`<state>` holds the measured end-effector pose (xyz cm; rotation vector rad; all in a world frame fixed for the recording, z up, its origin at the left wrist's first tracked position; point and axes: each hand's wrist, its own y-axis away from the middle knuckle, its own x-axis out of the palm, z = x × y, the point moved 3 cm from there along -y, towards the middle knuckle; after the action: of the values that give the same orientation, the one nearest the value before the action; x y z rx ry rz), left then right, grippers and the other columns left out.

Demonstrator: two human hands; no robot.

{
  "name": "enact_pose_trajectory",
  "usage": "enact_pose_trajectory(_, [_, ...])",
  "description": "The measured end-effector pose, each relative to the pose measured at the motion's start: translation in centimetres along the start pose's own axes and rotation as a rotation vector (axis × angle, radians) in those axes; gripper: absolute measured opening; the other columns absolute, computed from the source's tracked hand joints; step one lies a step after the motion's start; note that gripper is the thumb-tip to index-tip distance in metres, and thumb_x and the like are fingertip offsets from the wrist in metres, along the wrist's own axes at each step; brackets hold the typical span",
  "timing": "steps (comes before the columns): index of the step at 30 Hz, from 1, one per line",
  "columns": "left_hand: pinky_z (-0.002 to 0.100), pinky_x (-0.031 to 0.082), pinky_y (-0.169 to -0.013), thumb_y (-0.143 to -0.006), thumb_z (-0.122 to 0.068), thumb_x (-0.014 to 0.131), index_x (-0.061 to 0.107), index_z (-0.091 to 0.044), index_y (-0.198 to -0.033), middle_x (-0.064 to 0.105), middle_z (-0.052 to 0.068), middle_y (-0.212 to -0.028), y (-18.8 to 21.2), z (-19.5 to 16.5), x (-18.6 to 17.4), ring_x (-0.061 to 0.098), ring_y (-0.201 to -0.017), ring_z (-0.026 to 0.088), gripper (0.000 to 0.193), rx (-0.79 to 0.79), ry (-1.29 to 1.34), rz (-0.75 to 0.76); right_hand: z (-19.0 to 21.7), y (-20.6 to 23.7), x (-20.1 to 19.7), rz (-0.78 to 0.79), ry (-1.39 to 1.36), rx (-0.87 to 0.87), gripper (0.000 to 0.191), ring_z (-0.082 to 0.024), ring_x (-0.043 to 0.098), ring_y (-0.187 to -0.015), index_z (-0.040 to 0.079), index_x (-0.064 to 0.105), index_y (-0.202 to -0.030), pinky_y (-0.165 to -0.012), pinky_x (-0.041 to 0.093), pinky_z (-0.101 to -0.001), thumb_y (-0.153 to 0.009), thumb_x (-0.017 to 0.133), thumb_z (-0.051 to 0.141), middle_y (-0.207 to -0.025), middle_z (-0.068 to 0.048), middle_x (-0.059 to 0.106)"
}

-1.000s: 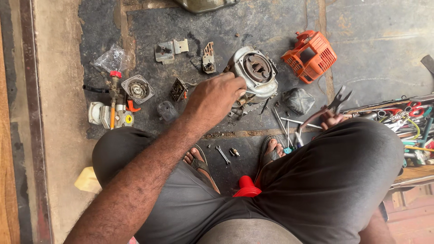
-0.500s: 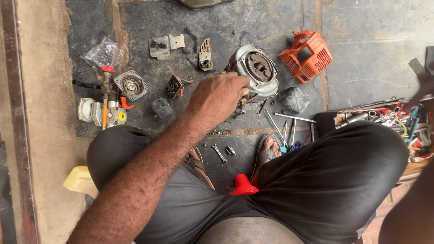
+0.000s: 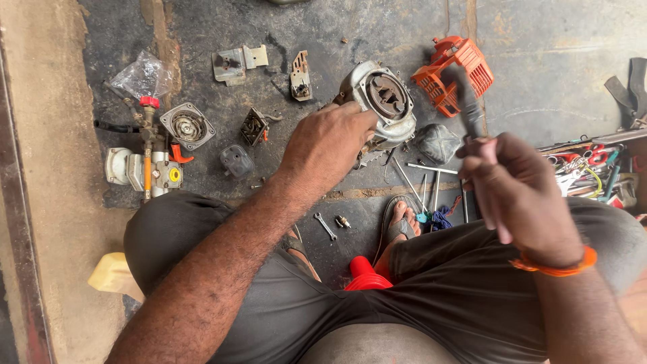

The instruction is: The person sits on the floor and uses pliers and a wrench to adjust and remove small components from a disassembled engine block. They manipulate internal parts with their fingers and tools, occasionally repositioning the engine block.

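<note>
My left hand [image 3: 328,145] rests on the near side of a round grey metal engine housing [image 3: 384,101] that lies on the dark floor, gripping its edge. My right hand [image 3: 515,189], with an orange band at the wrist, is raised above my right knee and shut on a tool with a dark blurred head [image 3: 467,101] pointing up toward the orange plastic cover [image 3: 453,73]. I sit with both knees spread, one foot in a sandal [image 3: 399,222] between them.
Small engine parts lie scattered: a carburettor-like block [image 3: 256,126], a round cover [image 3: 185,125], a metal bracket [image 3: 236,64], a pump assembly [image 3: 145,168], a plastic bag [image 3: 141,74]. A small spanner [image 3: 325,226], rods [image 3: 431,168], a red funnel [image 3: 364,273] and a tool tray [image 3: 593,165] sit nearby.
My right hand has come up into view from the tool tray holding a tool. My left hand stays on the engine housing.
</note>
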<state>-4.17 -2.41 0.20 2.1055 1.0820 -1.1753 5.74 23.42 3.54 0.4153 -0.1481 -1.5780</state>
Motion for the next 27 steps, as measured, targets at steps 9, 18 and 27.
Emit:
enact_pose_trajectory(9, [0.041,0.062,-0.072,-0.099,-0.024,0.066,0.071,-0.008,-0.100,0.071,0.010,-0.087,-0.1,1.1,-0.1,0.073,-0.082,0.021,0.017,-0.067,-0.008,-0.002,0.9,0.4,7.0,-0.138,0.637,-0.334,0.017,-0.017,0.065,-0.078,-0.001,0.062,-0.109,-0.067,0.057,-0.0347,-0.107,0.063,0.015,-0.101,-0.011,0.060])
enact_pose_trajectory(18, [0.038,0.061,-0.066,-0.097,-0.021,0.068,0.070,-0.008,-0.101,0.070,0.009,-0.085,-0.4,1.8,1.2,0.070,-0.075,0.018,0.014,-0.049,-0.004,0.014,1.0,0.0,7.7,-0.174,0.609,-0.332,0.021,-0.023,0.068,-0.082,-0.002,0.061,-0.105,-0.068,0.059,-0.0351,-0.103,0.065,0.018,-0.107,-0.015,0.059])
enact_pose_trajectory(27, [0.032,0.060,-0.056,-0.099,-0.021,0.066,0.068,-0.006,-0.102,0.069,0.009,-0.084,0.4,1.2,3.5,0.067,-0.067,0.015,0.015,-0.032,-0.079,0.140,-0.8,-0.5,7.5,-0.018,0.787,-0.291,0.025,-0.022,0.065,-0.082,0.000,0.068,-0.111,-0.069,0.054,-0.0354,-0.095,0.076,0.017,-0.097,-0.012,0.062])
